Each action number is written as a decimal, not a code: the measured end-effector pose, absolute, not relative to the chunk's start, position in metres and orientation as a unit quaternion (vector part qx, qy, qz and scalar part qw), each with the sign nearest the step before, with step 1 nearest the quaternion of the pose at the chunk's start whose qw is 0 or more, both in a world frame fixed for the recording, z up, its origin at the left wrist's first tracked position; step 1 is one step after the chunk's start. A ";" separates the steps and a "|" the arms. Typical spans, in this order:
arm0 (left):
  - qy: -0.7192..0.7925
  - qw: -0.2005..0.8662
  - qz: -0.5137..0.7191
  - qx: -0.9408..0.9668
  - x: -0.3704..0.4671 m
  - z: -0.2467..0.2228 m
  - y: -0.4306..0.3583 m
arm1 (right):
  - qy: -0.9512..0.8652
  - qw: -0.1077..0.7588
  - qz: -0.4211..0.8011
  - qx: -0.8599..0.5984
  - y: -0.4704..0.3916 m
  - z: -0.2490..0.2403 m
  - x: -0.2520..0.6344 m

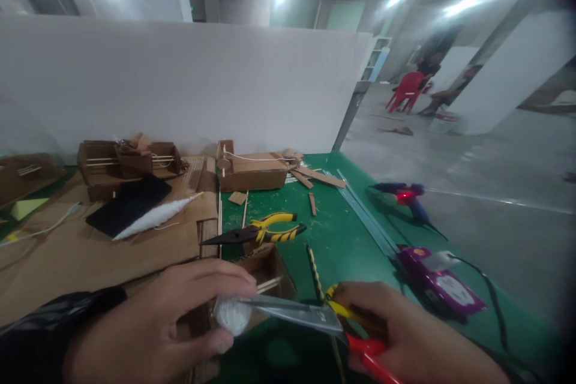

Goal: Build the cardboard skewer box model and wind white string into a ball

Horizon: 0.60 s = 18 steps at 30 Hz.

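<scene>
My left hand (180, 312) holds a small white ball of string (233, 315) between thumb and fingers. My right hand (387, 324) grips the red and yellow handles of a pair of scissors (297, 311), whose metal blades reach left to the ball's top edge. Below and behind the blades is an open cardboard box (270, 264) with thin sticks in it. Just beyond that box lie yellow and black pliers (265, 230), their jaws toward the left.
Cardboard pieces, a black cloth (128, 204) and a white spindle shape (157, 216) lie left. A cardboard box (252, 173) stands at the back. To the right are clear glue sticks (369, 219), a glue gun (407, 195) and a purple power strip (438, 282). People sit far off.
</scene>
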<state>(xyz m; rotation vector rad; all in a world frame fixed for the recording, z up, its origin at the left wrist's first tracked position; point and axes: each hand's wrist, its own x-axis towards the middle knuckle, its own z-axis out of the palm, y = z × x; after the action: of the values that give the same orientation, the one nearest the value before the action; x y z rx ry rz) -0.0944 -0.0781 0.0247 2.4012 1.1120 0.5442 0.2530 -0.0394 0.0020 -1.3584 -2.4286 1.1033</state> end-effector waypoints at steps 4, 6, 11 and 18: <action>0.399 0.226 0.206 0.864 -0.093 0.026 -0.078 | -0.809 0.058 0.379 -0.445 -0.037 -0.001 0.254; 0.396 0.229 0.212 0.863 -0.092 0.027 -0.077 | -0.810 0.057 0.381 -0.442 -0.037 -0.001 0.253; 0.404 0.233 0.215 0.858 -0.090 0.030 -0.079 | -0.816 0.046 0.370 -0.441 -0.037 0.004 0.251; 0.404 0.235 0.211 0.858 -0.090 0.032 -0.080 | -0.829 0.052 0.359 -0.426 -0.035 0.006 0.248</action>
<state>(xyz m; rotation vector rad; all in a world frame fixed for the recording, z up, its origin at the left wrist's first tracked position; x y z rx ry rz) -0.0902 -0.0796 0.0316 2.3560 1.1099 0.5780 0.2477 -0.0351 0.0061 -1.2949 -2.5218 1.0931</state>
